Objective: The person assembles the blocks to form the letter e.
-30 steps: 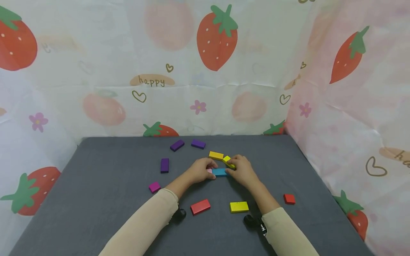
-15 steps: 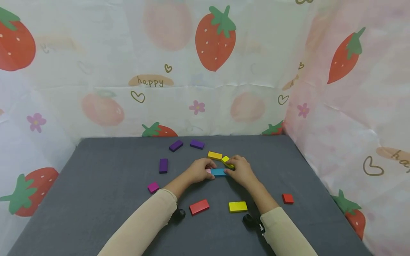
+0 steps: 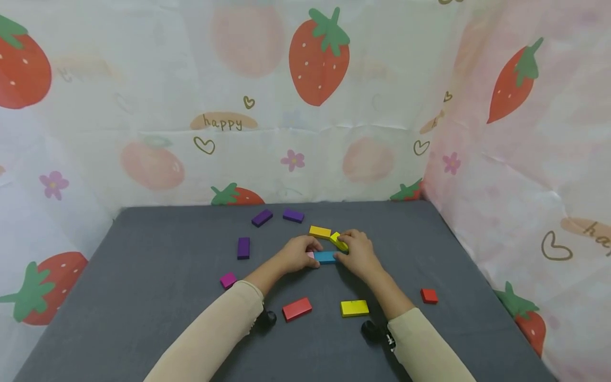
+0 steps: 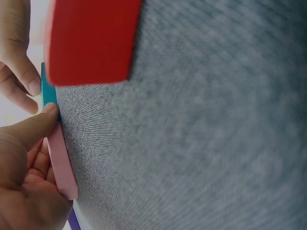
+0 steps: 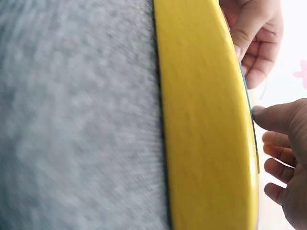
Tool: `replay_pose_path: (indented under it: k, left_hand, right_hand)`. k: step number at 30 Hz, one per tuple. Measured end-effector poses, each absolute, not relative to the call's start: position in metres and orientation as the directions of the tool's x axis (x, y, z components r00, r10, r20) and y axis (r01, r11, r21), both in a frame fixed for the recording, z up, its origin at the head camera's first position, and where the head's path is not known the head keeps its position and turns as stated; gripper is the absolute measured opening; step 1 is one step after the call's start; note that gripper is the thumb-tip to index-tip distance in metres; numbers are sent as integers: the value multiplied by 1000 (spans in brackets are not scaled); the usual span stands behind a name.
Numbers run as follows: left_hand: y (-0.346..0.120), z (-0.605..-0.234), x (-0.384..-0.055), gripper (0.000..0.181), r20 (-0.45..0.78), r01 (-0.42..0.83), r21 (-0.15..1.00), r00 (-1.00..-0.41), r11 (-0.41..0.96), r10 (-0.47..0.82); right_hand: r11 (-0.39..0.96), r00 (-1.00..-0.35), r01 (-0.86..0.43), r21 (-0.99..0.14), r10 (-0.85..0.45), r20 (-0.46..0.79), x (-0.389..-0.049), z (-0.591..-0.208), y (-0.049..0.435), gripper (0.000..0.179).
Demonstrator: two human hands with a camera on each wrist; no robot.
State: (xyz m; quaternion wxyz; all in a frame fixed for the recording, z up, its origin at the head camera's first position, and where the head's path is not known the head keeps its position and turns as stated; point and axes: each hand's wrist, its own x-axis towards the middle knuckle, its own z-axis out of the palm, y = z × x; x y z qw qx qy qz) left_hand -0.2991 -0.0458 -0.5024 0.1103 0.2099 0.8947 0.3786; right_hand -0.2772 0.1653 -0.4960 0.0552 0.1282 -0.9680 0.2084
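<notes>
Head view: the backdrop [image 3: 267, 106] read "happy"; the left hand [image 3: 297, 254] pinched the pink block [image 3: 310, 255], which met the blue block [image 3: 325, 258] end to end on the table [image 3: 181, 254], long axes running left to right. Left wrist view: the pink block lay between thumb and fingers. Right wrist view: the right hand [image 5: 298, 160] touched the blue block with its thumb; whether it grasped it, I could not tell.

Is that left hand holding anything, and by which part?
The left hand pinches the pink block across its sides, near the end meeting the blue block.
</notes>
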Motion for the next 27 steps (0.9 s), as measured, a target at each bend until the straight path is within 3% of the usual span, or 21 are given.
replay_pose_path:
  k: [27]
  left_hand:
    - [-45, -497, -302, 37, -46, 334, 716, -853, 613, 519]
  right_hand:
    - [868, -961, -275, -414, -253, 108, -280, -490, 172, 50]
